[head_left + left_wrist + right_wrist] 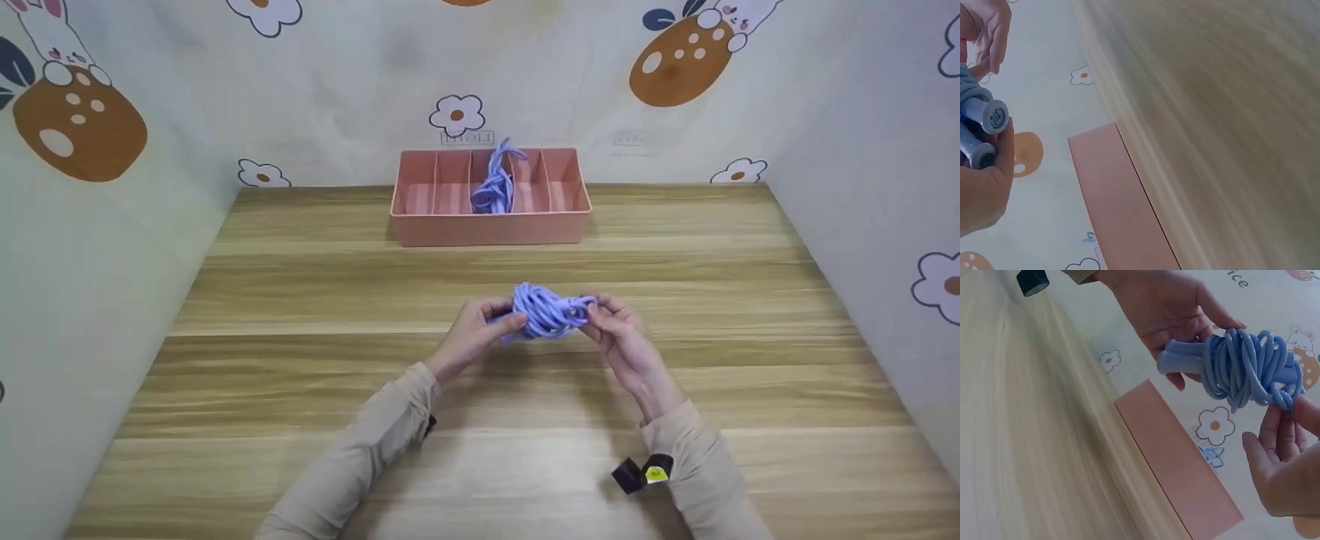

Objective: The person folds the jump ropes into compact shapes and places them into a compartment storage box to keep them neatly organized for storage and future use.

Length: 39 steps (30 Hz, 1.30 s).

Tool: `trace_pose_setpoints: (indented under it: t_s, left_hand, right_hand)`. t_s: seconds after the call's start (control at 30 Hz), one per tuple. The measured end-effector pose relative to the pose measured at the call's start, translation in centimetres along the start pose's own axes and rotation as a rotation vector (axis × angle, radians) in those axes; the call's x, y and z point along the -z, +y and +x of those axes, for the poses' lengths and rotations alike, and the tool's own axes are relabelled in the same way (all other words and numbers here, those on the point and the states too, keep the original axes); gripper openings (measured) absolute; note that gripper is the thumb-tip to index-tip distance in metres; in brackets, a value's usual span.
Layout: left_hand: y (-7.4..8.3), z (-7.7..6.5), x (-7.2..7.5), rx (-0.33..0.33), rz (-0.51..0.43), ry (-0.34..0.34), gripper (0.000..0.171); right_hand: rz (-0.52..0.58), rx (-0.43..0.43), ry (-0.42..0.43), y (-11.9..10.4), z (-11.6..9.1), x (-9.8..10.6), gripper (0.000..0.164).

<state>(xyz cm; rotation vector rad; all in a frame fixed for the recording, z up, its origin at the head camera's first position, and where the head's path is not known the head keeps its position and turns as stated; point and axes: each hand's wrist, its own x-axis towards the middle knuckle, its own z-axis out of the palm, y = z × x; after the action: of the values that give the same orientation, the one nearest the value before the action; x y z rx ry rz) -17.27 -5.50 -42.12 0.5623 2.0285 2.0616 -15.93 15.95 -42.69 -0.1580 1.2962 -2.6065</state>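
Right wrist view: left hand [1168,309] grips two handles of blue jump rope [1244,368], fingers curled round them; right hand [1280,464] pinches cord loops at bundle's far end. Rope wound in tight bundle, held between both hands above wooden table [300,375], near its middle. Pink divided box [491,225] well beyond at table's back edge, second blue rope [495,184] in its middle compartment

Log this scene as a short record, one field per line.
Held item: blue skipping rope, cord wound round its two handles
Left hand: grips the handles
Right hand: pinches the cord's end
Tray: pink divided tray at the table's far edge
In tray: second blue rope, middle compartment
Surface: wooden table
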Motion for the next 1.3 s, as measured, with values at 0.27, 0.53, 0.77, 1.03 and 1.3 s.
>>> trace_pose_setpoints:
  t_s: [0.27, 0.53, 0.77, 1.03, 1.3]
  left_hand:
    - [-0.3, 0.2, 0.0, 0.113, -0.113, 0.009, 0.027]
    - [-0.5, 0.6, 0.3, 0.154, -0.211, -0.026, 0.017]
    - [-0.4, 0.8, -0.3, 0.200, -0.261, 0.052, 0.021]
    - [-2.2, 1.4, -0.7, 0.178, -0.323, 0.111, 0.016]
    - [-0.3, 0.9, -1.3, 0.235, -0.467, 0.116, 0.017]
  right_hand:
    - [0.119, 0.007, -0.167, 1.3, -0.2, 0.6, 0.025]
    - [0.266, 0.022, -0.040, 2.0, 0.2, -0.1, 0.014]
    - [0.202, 0.005, 0.059, 1.7, 0.5, -0.7, 0.013]
    - [0.100, -0.016, 0.054, 1.9, 0.2, -0.6, 0.020]
    - [0.130, 0.038, 0.099, 1.3, 0.1, -1.9, 0.020]
